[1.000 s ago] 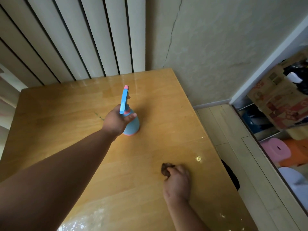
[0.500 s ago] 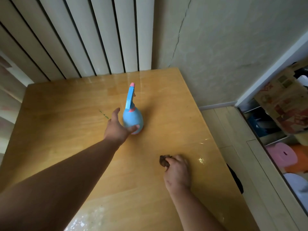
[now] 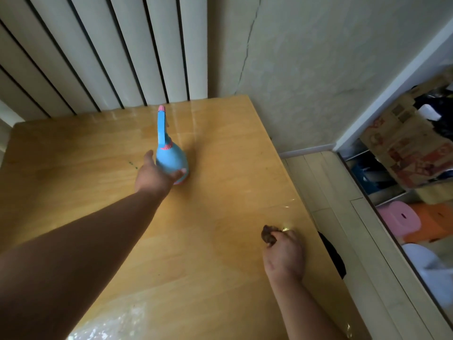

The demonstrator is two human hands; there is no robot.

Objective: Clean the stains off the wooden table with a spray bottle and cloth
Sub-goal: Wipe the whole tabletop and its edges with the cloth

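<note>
Releasing spray bottle (image 3: pixel 171 160): left hand (image 3: pixel 153 176), gripping neck a second ago, now open, fingertips at base; bottle upright on surface (image 3: pixel 73 173). Right hand (image 3: pixel 284 253) clenched on brown cloth (image 3: pixel 268 233), near right edge. Spraying likely done; wiping next.

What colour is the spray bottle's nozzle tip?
Pink, on a light blue spray bottle; head view shows it.
</note>
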